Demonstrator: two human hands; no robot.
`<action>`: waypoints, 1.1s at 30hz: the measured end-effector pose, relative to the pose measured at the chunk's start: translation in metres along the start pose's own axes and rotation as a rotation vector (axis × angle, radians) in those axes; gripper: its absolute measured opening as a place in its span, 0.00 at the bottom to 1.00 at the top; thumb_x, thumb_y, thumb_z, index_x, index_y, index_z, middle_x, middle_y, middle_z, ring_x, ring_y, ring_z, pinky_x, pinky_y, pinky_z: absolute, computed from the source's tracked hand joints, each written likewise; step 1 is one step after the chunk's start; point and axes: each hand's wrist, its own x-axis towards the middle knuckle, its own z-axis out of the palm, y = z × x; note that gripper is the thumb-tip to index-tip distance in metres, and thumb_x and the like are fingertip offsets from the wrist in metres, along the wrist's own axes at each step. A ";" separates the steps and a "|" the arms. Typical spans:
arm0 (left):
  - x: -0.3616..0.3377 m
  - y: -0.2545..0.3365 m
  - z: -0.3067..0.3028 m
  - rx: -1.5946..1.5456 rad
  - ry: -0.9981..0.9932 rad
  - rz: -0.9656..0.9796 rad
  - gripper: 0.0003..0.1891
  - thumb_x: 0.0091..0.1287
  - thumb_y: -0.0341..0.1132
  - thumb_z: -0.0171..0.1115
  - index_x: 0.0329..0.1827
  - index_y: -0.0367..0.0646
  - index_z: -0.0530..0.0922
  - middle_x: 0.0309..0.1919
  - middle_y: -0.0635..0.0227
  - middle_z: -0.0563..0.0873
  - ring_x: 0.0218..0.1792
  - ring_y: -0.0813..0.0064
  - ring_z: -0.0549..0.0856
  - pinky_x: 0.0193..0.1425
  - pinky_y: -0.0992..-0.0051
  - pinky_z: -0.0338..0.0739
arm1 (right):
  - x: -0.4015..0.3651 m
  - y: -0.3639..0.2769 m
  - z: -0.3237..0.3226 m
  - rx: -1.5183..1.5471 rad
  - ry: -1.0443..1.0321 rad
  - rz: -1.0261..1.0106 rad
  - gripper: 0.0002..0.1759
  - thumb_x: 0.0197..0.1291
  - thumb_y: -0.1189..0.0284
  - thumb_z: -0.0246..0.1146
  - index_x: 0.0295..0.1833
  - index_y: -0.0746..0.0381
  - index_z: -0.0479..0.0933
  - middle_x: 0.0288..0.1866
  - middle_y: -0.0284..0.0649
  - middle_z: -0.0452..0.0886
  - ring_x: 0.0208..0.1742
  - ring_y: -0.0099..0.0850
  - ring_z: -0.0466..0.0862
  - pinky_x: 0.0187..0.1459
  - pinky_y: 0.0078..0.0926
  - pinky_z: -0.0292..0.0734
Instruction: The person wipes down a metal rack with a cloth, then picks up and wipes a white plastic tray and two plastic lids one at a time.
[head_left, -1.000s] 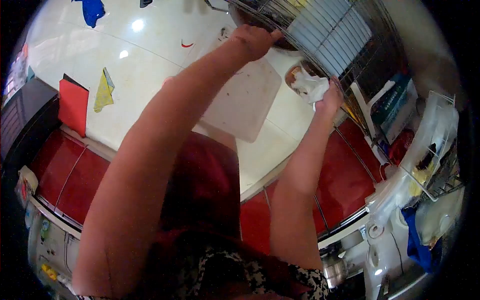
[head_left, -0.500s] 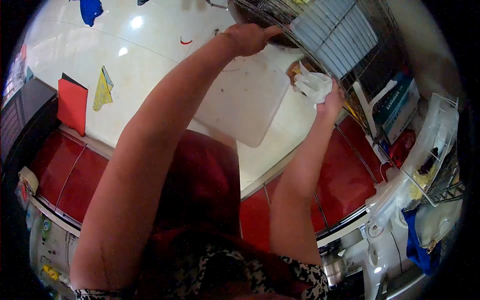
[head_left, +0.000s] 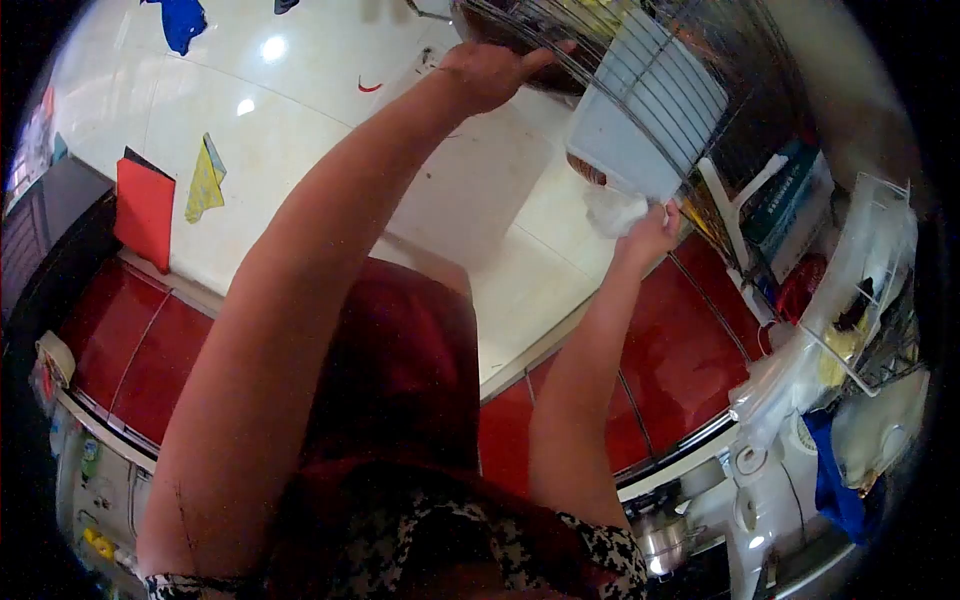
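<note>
My left hand (head_left: 487, 77) is at the top, fingers curled, with one finger reaching onto the wire rack (head_left: 600, 85) near a dark round pan (head_left: 535, 75). Its grip is partly hidden. My right hand (head_left: 650, 238) is closed on a crumpled, translucent white plastic bag (head_left: 612, 210) at the rack's lower edge. Just above the bag, a white plastic tray (head_left: 635, 125) shows behind the wires. A brown, ridged piece (head_left: 586, 168) peeks out under the tray's left corner.
On the glossy pale counter (head_left: 300, 150) lie a red folder-like item (head_left: 146, 210), a yellow cloth (head_left: 207, 180), a blue cloth (head_left: 182, 25) and a small red strip (head_left: 369, 86). A teal box (head_left: 785, 205) stands to the right, above a plastic-covered wire shelf (head_left: 860, 270).
The white tray has shifted down and left, covering more of the brown piece. My right hand and the bag have moved down slightly. My left hand has moved slightly left with the rack.
</note>
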 end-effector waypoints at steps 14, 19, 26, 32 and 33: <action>-0.145 -0.052 0.039 -0.241 0.168 -0.216 0.15 0.66 0.50 0.47 0.42 0.52 0.76 0.27 0.63 0.82 0.30 0.58 0.81 0.34 0.62 0.73 | -0.039 0.043 -0.107 -0.263 -0.176 -0.052 0.16 0.55 0.78 0.52 0.51 0.65 0.69 0.43 0.41 0.76 0.42 0.30 0.76 0.44 0.25 0.72; -0.231 -0.064 0.045 -0.531 0.239 -0.646 0.19 0.67 0.51 0.49 0.43 0.44 0.76 0.25 0.60 0.81 0.26 0.64 0.80 0.33 0.68 0.73 | -0.091 0.002 -0.118 -0.359 -0.190 0.075 0.17 0.56 0.78 0.51 0.52 0.66 0.69 0.42 0.41 0.76 0.41 0.29 0.75 0.44 0.24 0.71; -0.332 -0.094 0.023 -0.874 0.709 -0.881 0.28 0.68 0.54 0.45 0.31 0.33 0.76 0.23 0.67 0.79 0.26 0.76 0.75 0.35 0.77 0.70 | -0.123 -0.045 -0.124 -0.518 -0.429 0.030 0.15 0.57 0.77 0.53 0.51 0.64 0.70 0.40 0.37 0.76 0.38 0.27 0.75 0.40 0.22 0.71; -0.427 -0.072 -0.030 -1.106 0.711 -1.279 0.37 0.62 0.69 0.35 0.19 0.42 0.72 0.15 0.74 0.68 0.19 0.80 0.65 0.25 0.76 0.61 | -0.138 -0.101 -0.093 -0.590 -0.660 -0.183 0.12 0.58 0.75 0.54 0.49 0.64 0.72 0.40 0.36 0.75 0.38 0.25 0.74 0.42 0.22 0.70; -0.447 -0.081 -0.024 -1.145 0.587 -1.404 0.40 0.61 0.70 0.33 0.26 0.37 0.77 0.19 0.69 0.72 0.22 0.77 0.70 0.29 0.74 0.66 | -0.140 -0.114 -0.087 -0.581 -0.709 -0.290 0.12 0.58 0.75 0.54 0.49 0.64 0.72 0.41 0.36 0.75 0.40 0.26 0.74 0.44 0.23 0.70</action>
